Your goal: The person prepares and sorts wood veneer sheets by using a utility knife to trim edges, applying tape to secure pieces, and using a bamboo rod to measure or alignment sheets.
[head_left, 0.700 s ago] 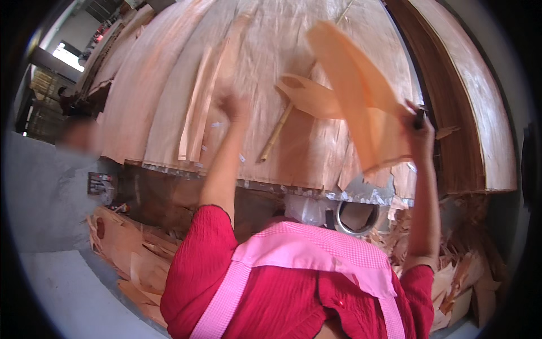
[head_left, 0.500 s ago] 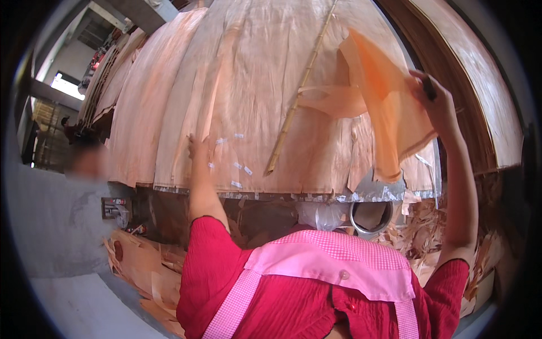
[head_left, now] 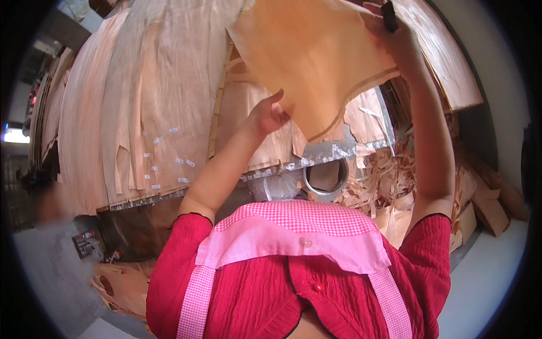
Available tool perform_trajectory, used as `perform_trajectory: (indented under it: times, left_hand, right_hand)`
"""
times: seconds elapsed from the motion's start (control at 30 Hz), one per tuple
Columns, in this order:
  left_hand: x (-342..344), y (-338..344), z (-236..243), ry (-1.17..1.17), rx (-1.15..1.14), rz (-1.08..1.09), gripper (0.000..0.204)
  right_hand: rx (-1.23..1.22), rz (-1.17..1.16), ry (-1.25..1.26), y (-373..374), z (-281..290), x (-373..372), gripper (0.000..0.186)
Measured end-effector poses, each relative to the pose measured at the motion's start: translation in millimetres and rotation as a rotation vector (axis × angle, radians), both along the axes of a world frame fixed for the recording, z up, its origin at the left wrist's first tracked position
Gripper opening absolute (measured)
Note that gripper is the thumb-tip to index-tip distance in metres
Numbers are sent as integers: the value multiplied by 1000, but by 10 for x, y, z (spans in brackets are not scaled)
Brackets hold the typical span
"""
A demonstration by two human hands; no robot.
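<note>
A thin sheet of pale orange wood veneer point(head_left: 313, 56) is raised in front of me. My left hand point(head_left: 266, 114) grips its lower left edge. My right hand point(head_left: 398, 34) holds its upper right corner together with a small dark tool point(head_left: 388, 10). Behind the sheet lies a wide stack of veneer sheets point(head_left: 152, 96) on a work table, some patched with small strips of white tape point(head_left: 169, 158).
A roll of tape point(head_left: 326, 178) hangs at the table's front edge point(head_left: 305, 161). Veneer scraps point(head_left: 384, 181) pile up to the right and more point(head_left: 121, 285) lie on the floor at lower left. A blurred person point(head_left: 42, 198) stands at the far left.
My left hand has left the stack and taken the sheet's lower edge. The sheet has swung up and spread wide across the view, with my right hand lifted higher.
</note>
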State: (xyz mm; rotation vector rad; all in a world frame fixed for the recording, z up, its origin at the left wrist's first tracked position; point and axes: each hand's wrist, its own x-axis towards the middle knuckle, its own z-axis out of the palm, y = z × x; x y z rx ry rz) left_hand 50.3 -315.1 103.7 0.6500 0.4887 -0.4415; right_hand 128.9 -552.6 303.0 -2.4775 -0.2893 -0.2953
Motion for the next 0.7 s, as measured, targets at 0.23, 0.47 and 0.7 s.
perform_trajectory:
  times: [0.23,0.47,0.7]
  left_hand:
    - [1391,-443,1035,-919,-2,25,23]
    - [1274,-1008,1200,-931,100,-37,24]
    - [978,-352,-238,-308,859,72,22]
  right_hand:
    - [838,137,-410,-1019,162,141,36]
    - [517,-144,-573,-2114,-384,-175,30]
    - [569,-186,299,-1677,-2010,-239,21]
